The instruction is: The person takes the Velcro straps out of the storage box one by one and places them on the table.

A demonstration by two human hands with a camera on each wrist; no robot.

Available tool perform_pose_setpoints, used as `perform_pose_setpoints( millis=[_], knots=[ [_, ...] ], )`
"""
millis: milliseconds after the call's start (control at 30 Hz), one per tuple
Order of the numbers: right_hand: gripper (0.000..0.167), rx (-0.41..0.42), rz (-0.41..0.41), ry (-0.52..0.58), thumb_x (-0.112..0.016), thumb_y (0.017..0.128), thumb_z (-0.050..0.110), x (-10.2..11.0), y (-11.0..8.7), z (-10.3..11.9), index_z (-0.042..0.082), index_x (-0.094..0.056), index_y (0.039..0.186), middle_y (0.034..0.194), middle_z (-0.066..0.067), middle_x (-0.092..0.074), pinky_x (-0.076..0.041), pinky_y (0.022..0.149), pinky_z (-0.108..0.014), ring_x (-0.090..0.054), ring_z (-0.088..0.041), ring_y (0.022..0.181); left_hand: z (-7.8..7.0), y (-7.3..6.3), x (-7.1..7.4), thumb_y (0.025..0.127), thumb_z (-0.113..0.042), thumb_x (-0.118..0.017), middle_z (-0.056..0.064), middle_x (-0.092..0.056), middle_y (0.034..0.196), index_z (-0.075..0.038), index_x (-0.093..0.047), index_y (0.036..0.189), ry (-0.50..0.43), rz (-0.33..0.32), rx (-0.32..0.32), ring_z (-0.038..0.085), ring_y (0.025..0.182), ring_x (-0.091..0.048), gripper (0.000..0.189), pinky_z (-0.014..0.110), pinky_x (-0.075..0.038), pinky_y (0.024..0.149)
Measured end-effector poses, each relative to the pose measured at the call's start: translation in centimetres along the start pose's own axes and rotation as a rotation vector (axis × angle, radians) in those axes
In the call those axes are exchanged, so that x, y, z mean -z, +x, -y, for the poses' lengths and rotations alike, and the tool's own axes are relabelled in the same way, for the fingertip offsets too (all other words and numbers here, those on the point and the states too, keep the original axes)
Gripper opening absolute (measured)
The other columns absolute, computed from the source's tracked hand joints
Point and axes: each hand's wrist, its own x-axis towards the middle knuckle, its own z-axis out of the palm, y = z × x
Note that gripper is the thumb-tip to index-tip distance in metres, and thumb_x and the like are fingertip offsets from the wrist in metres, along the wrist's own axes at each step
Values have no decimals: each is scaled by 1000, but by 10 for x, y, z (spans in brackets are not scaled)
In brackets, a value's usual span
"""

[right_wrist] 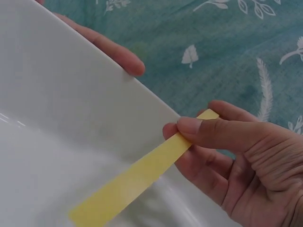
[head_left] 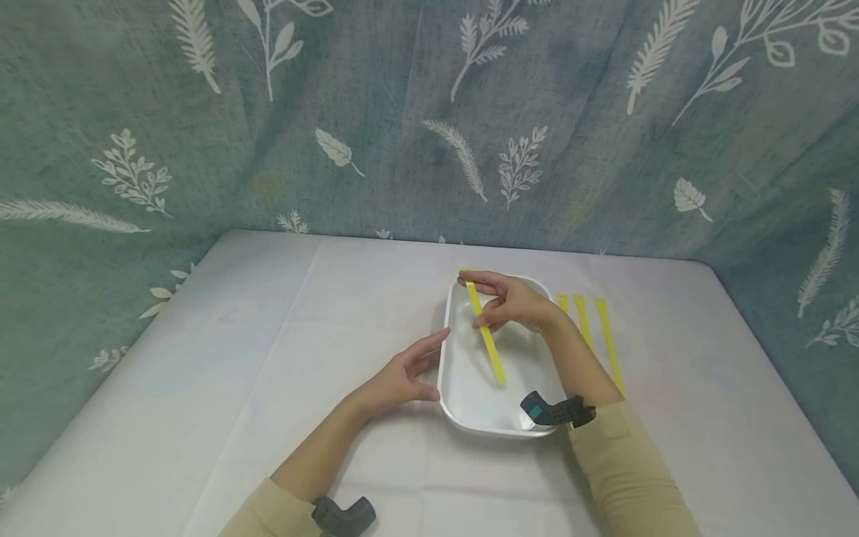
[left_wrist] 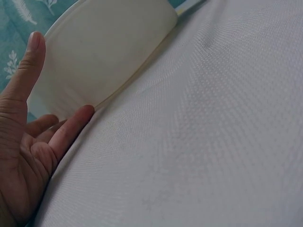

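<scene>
A yellow flat strip (head_left: 493, 354) slants over the inside of a white rectangular tray (head_left: 466, 395). My right hand (head_left: 515, 304) pinches it between thumb and fingers; the right wrist view shows the thumb lying across the strip (right_wrist: 135, 182) near its upper end. Whether the lower end touches the tray floor, I cannot tell. At the tray's left side rests my left hand (head_left: 405, 379), fingers and thumb spread along the outer wall. In the left wrist view its fingertips touch the lower part of the tray wall (left_wrist: 106, 47).
Several more yellow strips (head_left: 609, 343) lie side by side on the table to the right of the tray, partly behind my right forearm. A white cloth (head_left: 315, 343) covers the table. Behind it hangs a green leaf-patterned curtain (head_left: 389, 134).
</scene>
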Motion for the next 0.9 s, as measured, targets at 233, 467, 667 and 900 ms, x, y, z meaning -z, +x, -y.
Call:
perform_pose_setpoints(
  millis=[233,467,667,900],
  knots=[
    [89,11,-7,-49,-70,77,-10,2,0,4,14,-25,151,158,-7,-18,-59,68,-35,-70,-18,74,1,-1,0,69,-36,-82,3,-15,158,-23,-25,151,-10,1,7,34,141,-24,100,39,-46,100],
    [91,-24,-35,-114,-73,77,-5,4,-5,16,21,-26,150,157,1,-20,-58,74,-39,-70,-23,79,-1,-1,-1,67,-41,-81,4,-15,158,-24,-25,151,2,-1,9,34,141,-24,102,39,-44,101],
    [92,-23,-55,-121,-74,77,-3,8,-12,26,22,-24,151,158,-1,-19,-57,76,-40,-71,-24,82,0,-2,-1,67,-39,-81,1,-17,158,-26,-26,150,23,-9,21,30,142,-26,101,38,-40,106],
    [90,14,-80,-105,-69,80,-6,16,-24,36,18,-20,152,159,-1,-16,-58,75,-35,-71,-21,82,-1,-2,-1,69,-33,-82,-2,-19,157,-26,-27,150,20,-17,35,28,142,-27,98,37,-40,106]
  ],
)
